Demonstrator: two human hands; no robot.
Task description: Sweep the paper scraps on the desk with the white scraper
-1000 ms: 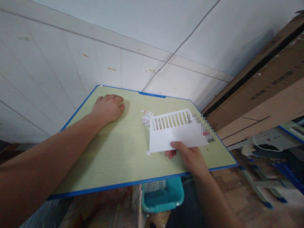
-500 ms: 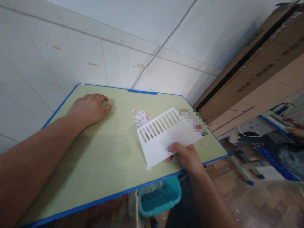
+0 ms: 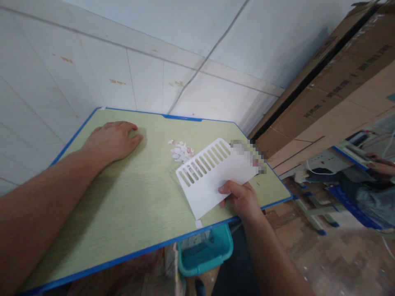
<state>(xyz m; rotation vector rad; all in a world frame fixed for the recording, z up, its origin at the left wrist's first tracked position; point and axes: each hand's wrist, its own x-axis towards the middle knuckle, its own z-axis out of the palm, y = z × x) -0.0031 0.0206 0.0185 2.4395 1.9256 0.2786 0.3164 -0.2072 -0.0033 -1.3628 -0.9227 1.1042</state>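
Between the thumb and fingers of my right hand (image 3: pixel 240 198) is a flat white slotted plate (image 3: pixel 212 185), gripped at its near edge. A row of long slots runs along its far side, and it is tilted over the desk. A small heap of torn paper scraps (image 3: pixel 182 152) lies just beyond the slotted edge, partly visible through the slots. My left hand (image 3: pixel 112 139) rests on the desk (image 3: pixel 138 197) at the far left, fingers apart and holding nothing. One small white paper piece (image 3: pixel 198 224) sits near the front edge, below the plate's corner.
A teal basket (image 3: pixel 205 269) stands below the front edge. Against the wall (image 3: pixel 145 82) hangs a grey cable (image 3: pixel 212 49). Large cardboard boxes (image 3: pixel 333 90) lean at the right. Another person's arm (image 3: pixel 381 164) shows by a second desk at far right.
The slotted plate has shifted slightly, uncovering more of the small paper piece near the front edge. My left hand stays on the desk. The whole view has shifted a little.
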